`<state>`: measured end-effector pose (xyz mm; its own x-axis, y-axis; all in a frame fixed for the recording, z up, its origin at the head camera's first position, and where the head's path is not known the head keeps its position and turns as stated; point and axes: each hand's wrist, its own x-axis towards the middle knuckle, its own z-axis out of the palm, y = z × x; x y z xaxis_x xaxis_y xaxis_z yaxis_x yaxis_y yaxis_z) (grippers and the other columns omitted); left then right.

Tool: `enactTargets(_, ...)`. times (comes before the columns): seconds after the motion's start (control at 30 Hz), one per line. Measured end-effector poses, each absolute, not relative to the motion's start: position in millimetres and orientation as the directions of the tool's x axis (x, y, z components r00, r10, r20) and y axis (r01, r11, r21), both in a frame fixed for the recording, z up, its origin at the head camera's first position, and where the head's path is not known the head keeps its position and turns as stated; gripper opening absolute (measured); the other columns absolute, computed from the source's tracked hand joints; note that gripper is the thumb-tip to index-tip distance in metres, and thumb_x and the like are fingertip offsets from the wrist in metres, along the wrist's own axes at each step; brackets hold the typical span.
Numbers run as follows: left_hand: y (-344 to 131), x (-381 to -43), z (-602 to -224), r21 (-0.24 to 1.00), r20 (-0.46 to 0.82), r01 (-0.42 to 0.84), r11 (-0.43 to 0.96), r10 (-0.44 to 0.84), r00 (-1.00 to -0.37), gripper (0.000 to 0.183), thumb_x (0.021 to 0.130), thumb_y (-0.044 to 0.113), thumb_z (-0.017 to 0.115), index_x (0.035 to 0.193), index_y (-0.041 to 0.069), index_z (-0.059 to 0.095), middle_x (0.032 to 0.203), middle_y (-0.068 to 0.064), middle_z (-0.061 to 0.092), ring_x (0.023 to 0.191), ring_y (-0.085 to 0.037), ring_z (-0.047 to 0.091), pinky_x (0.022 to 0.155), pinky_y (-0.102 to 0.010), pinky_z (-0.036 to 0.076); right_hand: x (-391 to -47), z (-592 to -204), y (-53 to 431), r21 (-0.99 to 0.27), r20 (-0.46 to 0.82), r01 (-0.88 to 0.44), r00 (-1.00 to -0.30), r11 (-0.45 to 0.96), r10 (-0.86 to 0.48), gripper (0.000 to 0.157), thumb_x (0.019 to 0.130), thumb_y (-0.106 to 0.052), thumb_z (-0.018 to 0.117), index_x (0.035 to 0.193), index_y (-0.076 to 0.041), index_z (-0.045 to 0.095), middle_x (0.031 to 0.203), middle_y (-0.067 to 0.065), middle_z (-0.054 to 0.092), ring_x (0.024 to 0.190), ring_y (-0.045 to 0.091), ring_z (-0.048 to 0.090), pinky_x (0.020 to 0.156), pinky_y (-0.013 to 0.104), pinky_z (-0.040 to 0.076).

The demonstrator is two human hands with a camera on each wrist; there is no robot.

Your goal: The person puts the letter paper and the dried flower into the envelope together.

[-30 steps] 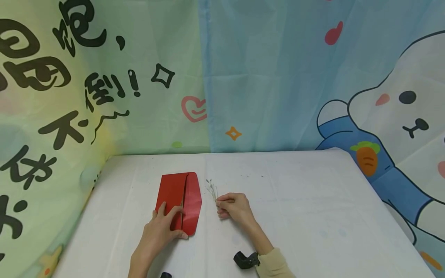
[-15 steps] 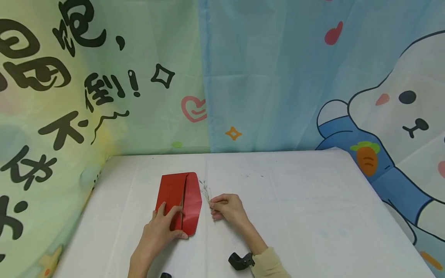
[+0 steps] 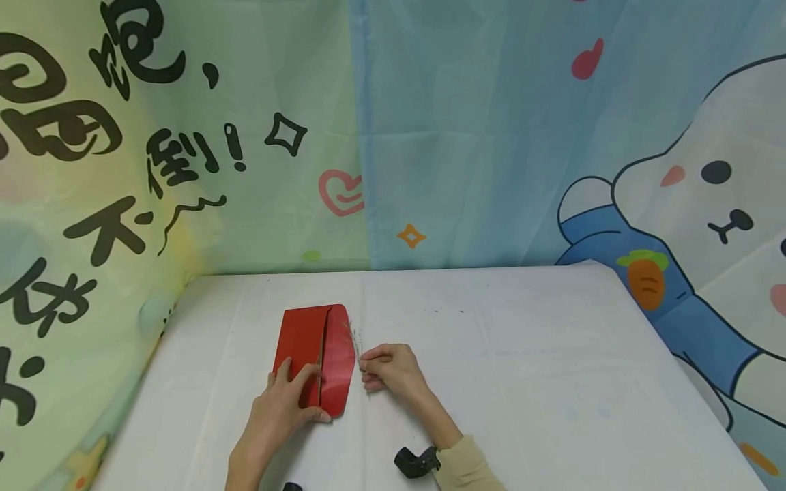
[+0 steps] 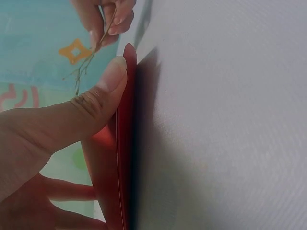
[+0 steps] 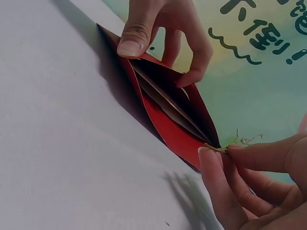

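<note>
A red paper envelope [image 3: 334, 341] lies on the white table with its flap unfolded to the right. My left hand [image 3: 276, 409] grips it at the near edge; in the right wrist view the thumb is on the edge and a finger holds the pocket's mouth [image 5: 168, 129] apart. A pale paper-like layer [image 5: 165, 101] shows inside. Just right of the flap, my right hand [image 3: 393, 372] pinches a thin dried flower sprig [image 3: 357, 341] by its stem between thumb and fingers. The sprig's tips point away from me, beside the flap's edge.
The white-covered table [image 3: 522, 382] has a few dark specks [image 3: 448, 311] toward the back. Behind it hangs a printed cloth backdrop [image 3: 467, 136]. A black wrist camera [image 3: 415, 462] sits by the right sleeve, and another black piece [image 3: 292, 486] shows at the bottom edge.
My right hand has moved left with the sprig, from a gap beside the envelope to the flap's right edge. The left hand and the envelope stay in place.
</note>
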<state>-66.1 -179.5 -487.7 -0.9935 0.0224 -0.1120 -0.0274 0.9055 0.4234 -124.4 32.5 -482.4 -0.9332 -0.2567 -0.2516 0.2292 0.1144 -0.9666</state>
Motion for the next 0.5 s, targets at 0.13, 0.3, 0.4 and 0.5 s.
enactTargets(0.13,-180,-66,-488,0.417,-0.109,-0.020,0.909,0.028,-0.994,0.070,0.062,0.048,0.087,0.122,0.031,0.056,0.144,-0.028,0.041,0.125,-0.058,0.044,0.076,-0.063,0.051,-128,-496,29,-0.969,-0.246,0.228,-0.932,0.099,-0.265,0.018,0.088,0.000,0.064,0.102,0.011,0.065,0.091,0.030,0.070,0.064,0.024,0.071,0.064,0.043,0.060)
enactTargets(0.3,-181,-66,-489,0.417,-0.098,-0.011,0.909,0.032,-0.995,0.072,0.062,0.048,0.087,0.124,0.031,0.055,0.143,-0.028,0.042,0.124,-0.058,0.045,0.074,-0.062,0.051,-131,-502,23,-0.970,-0.245,0.232,-0.928,0.080,-0.281,0.021,0.088,-0.003,0.066,0.104,0.010,0.066,0.093,0.029,0.071,0.064,0.024,0.071,0.064,0.044,0.060)
enactTargets(0.4,-181,-66,-489,0.420,-0.097,-0.011,0.908,0.033,-0.995,0.072,0.062,0.048,0.087,0.124,0.031,0.055,0.143,-0.028,0.042,0.124,-0.058,0.045,0.074,-0.062,0.051,-131,-503,20,-0.970,-0.244,0.229,-0.928,0.083,-0.283,0.021,0.088,-0.003,0.066,0.105,0.010,0.066,0.094,0.029,0.070,0.065,0.026,0.071,0.065,0.045,0.059)
enactTargets(0.5,-181,-66,-489,0.421,-0.102,-0.016,0.907,0.030,-0.994,0.073,0.062,0.047,0.087,0.125,0.030,0.055,0.143,-0.028,0.042,0.125,-0.057,0.044,0.075,-0.063,0.051,-129,-496,17,-0.970,-0.243,0.225,-0.928,0.094,-0.284,0.021,0.089,-0.001,0.064,0.105,0.012,0.064,0.097,0.032,0.069,0.070,0.035,0.072,0.067,0.047,0.059)
